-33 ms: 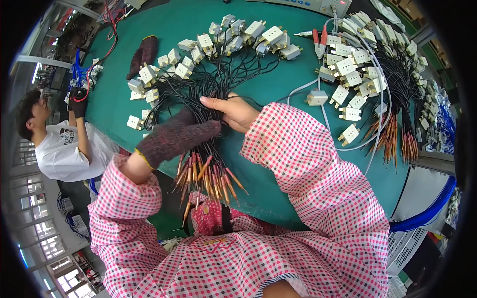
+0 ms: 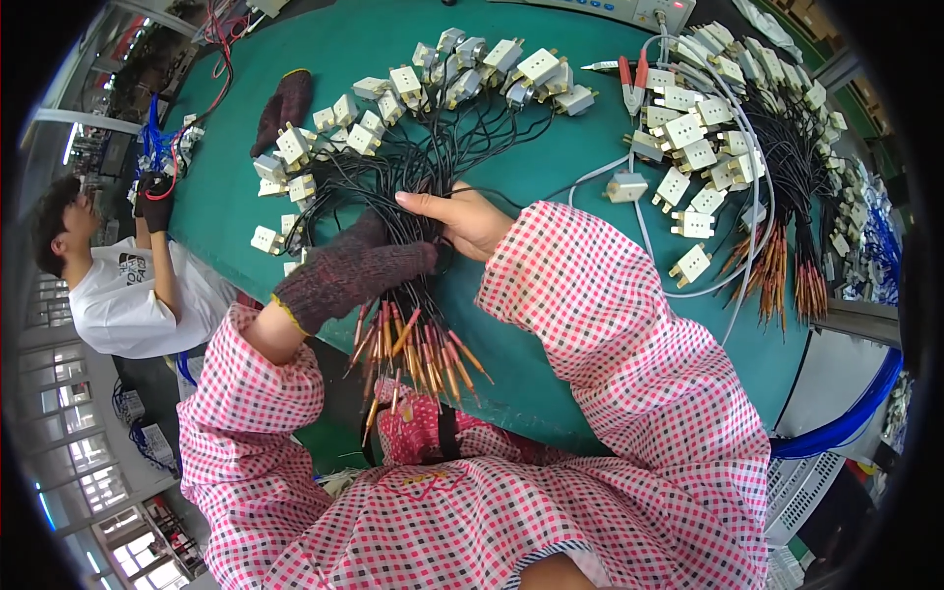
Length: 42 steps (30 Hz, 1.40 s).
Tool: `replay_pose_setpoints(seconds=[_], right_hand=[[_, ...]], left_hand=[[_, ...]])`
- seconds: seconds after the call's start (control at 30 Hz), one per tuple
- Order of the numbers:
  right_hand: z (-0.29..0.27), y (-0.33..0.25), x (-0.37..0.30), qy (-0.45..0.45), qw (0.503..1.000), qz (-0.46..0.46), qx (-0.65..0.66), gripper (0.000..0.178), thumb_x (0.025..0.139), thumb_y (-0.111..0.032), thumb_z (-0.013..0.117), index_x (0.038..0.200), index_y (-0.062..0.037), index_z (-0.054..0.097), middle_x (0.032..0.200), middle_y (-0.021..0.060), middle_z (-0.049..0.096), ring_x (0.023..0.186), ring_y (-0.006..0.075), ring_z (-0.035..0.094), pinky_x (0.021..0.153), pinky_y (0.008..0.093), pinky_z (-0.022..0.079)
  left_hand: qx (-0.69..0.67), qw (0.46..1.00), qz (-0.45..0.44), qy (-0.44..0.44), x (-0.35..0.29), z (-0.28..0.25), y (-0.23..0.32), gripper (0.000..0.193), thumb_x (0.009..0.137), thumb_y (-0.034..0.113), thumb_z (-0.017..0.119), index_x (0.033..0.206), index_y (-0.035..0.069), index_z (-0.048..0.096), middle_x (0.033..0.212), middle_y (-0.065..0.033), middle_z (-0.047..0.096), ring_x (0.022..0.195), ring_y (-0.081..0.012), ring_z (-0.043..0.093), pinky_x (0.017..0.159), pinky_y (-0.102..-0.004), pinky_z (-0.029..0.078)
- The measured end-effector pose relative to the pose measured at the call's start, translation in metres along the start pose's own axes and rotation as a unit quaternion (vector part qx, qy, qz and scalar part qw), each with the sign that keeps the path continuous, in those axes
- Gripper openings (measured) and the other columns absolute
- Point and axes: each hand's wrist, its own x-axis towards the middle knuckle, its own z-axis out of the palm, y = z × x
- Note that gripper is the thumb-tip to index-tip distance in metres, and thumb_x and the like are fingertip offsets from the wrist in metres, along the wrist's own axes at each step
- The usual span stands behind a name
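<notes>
1. Black cable bundle (image 2: 408, 211): eleven o'clock from centre.
2. Left hand (image 2: 359, 270): gloved, clamped around the bundle.
3. Right hand (image 2: 470, 221): bare, at its three o'clock, thumb touching; fingers hidden, closure cannot be told.
4. White connectors (image 2: 404, 83) fan toward twelve, copper-coloured tips (image 2: 430, 362) toward six.

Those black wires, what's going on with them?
A gloved left hand and a bare right hand are holding a bunch of black wires together. The white blocks on the wires fan out over a green table, and copper-coloured ends stick out below the left hand. A second bunch lies off to the right.
</notes>
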Motion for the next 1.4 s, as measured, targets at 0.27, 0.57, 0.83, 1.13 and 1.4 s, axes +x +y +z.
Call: replay_pose_setpoints(seconds=[0.27,0.57,0.83,1.13,1.4], right_hand=[[0.014,0.000,0.001,0.014,0.999,0.008,0.036,0.032,0.084,-0.003,0.067,0.115,0.0017,0.059,0.106,0.0105,0.067,0.094,0.0192,0.065,0.084,0.0327,0.053],[-0.002,-0.009,-0.001,0.011,0.996,0.088,-0.010,0.028,0.087,-0.009,0.065,0.113,-0.0002,0.060,0.106,0.0081,0.067,0.094,0.0175,0.065,0.084,0.0319,0.052],[-0.002,0.001,0.003,0.023,0.959,-0.171,-0.224,0.060,0.088,-0.037,0.065,0.128,0.0040,0.047,0.126,0.0130,0.056,0.116,0.0254,0.052,0.102,0.0367,0.037],[-0.002,-0.011,-0.048,0.135,0.724,-0.220,-0.640,0.059,0.096,-0.046,0.044,0.119,0.0085,0.048,0.111,0.0286,0.050,0.104,0.0406,0.048,0.094,0.0420,0.038],[0.047,0.023,-0.161,0.231,0.643,-0.314,-0.660,0.036,0.093,-0.031,0.053,0.101,0.0039,0.056,0.097,0.0205,0.056,0.093,0.0369,0.056,0.082,0.0420,0.046]], left_hand=[[0.055,0.986,0.098,-0.122,0.003,-0.048,-0.048,0.028,0.088,0.012,0.057,0.115,0.005,0.060,0.090,-0.0043,0.064,0.078,-0.0119,0.060,0.067,-0.0261,0.048],[-0.121,0.952,-0.076,-0.271,0.012,-0.055,-0.016,0.045,0.088,0.030,0.062,0.123,0.005,0.053,0.097,-0.0024,0.062,0.080,-0.0077,0.056,0.068,-0.0240,0.049],[-0.453,0.878,0.004,-0.157,0.050,-0.015,-0.086,0.045,0.102,0.029,0.041,0.138,0.002,0.041,0.136,-0.0094,0.047,0.121,-0.0187,0.048,0.105,-0.0324,0.036],[-0.611,0.712,0.251,-0.240,0.063,0.043,-0.070,0.054,0.099,0.039,0.043,0.140,0.004,0.038,0.140,-0.0093,0.044,0.127,-0.0222,0.043,0.109,-0.0358,0.032],[-0.580,0.745,0.226,-0.239,0.051,0.041,-0.070,0.050,0.095,0.037,0.050,0.130,0.002,0.045,0.117,-0.0095,0.057,0.107,-0.0243,0.053,0.097,-0.0412,0.041]])
